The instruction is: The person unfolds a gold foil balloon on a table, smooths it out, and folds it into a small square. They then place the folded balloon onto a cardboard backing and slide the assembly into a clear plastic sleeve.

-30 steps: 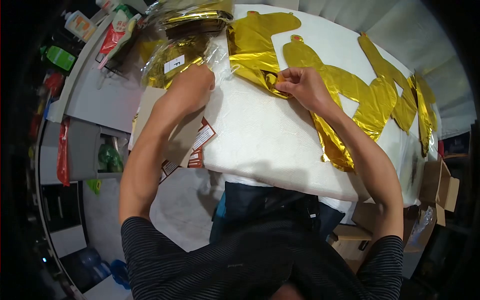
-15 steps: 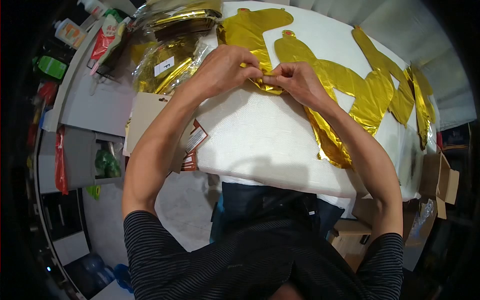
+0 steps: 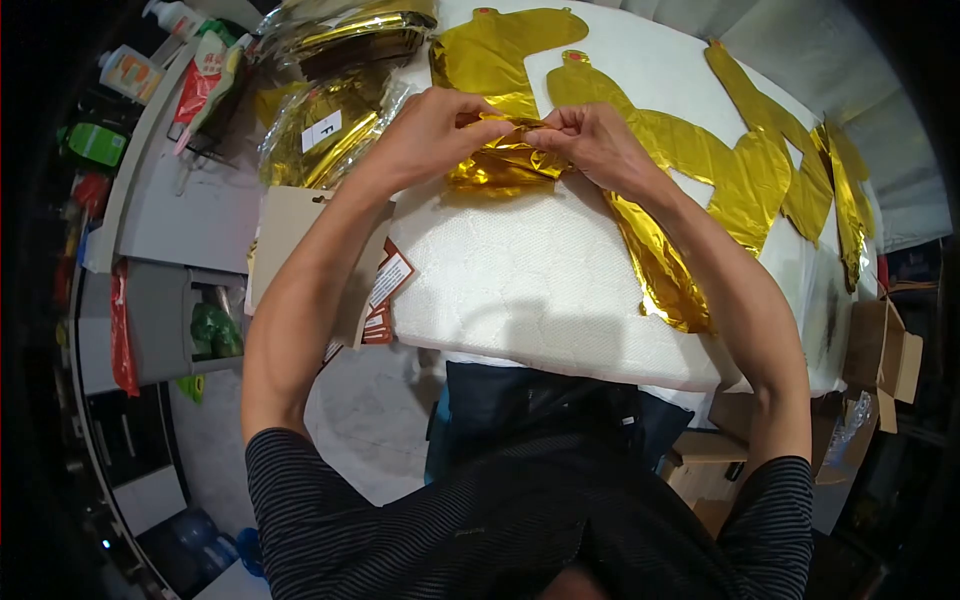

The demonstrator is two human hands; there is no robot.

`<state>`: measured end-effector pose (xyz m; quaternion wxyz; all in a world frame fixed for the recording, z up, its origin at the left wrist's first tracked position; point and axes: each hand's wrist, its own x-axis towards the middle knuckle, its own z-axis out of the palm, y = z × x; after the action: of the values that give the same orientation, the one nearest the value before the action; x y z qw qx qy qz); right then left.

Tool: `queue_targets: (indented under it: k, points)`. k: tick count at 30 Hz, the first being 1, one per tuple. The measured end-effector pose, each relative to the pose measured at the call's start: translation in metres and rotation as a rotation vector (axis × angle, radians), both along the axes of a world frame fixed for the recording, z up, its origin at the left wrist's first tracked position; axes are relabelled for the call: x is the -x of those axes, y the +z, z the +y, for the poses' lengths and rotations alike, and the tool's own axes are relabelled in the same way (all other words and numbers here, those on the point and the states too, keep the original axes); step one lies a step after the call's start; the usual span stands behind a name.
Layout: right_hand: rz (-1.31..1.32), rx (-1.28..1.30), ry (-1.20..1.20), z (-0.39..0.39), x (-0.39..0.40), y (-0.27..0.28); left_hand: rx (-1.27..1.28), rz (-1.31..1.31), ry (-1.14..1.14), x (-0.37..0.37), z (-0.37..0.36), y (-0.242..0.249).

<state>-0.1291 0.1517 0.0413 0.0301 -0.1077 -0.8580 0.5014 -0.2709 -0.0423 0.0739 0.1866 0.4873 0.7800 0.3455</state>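
Note:
A flat gold foil balloon (image 3: 485,65) lies at the far side of the white padded surface, its near end lifted and crumpled. My left hand (image 3: 435,135) is closed on that near end, thumb against the fingers. Close beside it, my right hand (image 3: 600,150) pinches the same foil edge; the exact spot between the fingertips is partly hidden. To the right a second gold foil balloon (image 3: 745,185) is spread out, its lower leg running under my right forearm. Further right lie another gold balloon (image 3: 775,125) and a narrow folded one (image 3: 848,210).
Bagged gold foil (image 3: 325,130) with a white "F" label is at the upper left, below another stack of bagged foil (image 3: 350,35). A beige card (image 3: 285,235) and red-and-white cards (image 3: 388,280) lie by my left forearm. An opened cardboard box (image 3: 880,350) stands at right.
The balloon's near end has been lifted and folded up, so its shiny crumpled underside now shows below my hands. My left hand has shifted slightly left, and my right hand slightly up.

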Motion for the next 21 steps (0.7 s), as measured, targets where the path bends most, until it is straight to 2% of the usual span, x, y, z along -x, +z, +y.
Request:
queue_targets:
  k: [1, 4, 6, 8, 9, 11, 12, 14, 17, 21]
  points:
    - [0.008, -0.02, -0.026, -0.004, -0.001, 0.004, 0.129, 0.076, 0.031, 0.002, 0.002, 0.003]
    - [0.005, -0.03, -0.033, -0.003, -0.002, 0.005, 0.031, 0.063, 0.041, 0.009, 0.007, -0.014]
    - [-0.005, -0.019, -0.014, 0.001, -0.002, -0.004, 0.067, 0.042, 0.055, 0.014, 0.009, -0.02]
    - [0.344, -0.108, -0.017, 0.004, -0.001, -0.022, 0.104, 0.021, 0.068, 0.016, 0.011, -0.022]
    - [0.342, -0.108, -0.012, -0.001, -0.007, -0.018, 0.077, 0.013, 0.069, 0.018, 0.01, -0.024]
    - [0.761, -0.817, 0.067, -0.024, -0.033, 0.0, 0.054, -0.002, 0.082, 0.024, 0.006, -0.034]
    - [0.763, -0.814, 0.075, -0.035, -0.042, 0.003, 0.023, -0.041, 0.078, 0.032, 0.008, -0.042]
    - [0.671, -0.885, 0.436, -0.057, -0.054, 0.006, -0.006, -0.083, 0.07, 0.033, 0.008, -0.047]
    - [0.508, -1.024, 0.429, -0.065, -0.052, -0.021, 0.017, -0.065, 0.069, 0.029, 0.012, -0.042]
    - [0.422, -1.038, 0.324, -0.062, -0.044, -0.015, 0.055, -0.051, 0.076, 0.03, 0.009, -0.038]
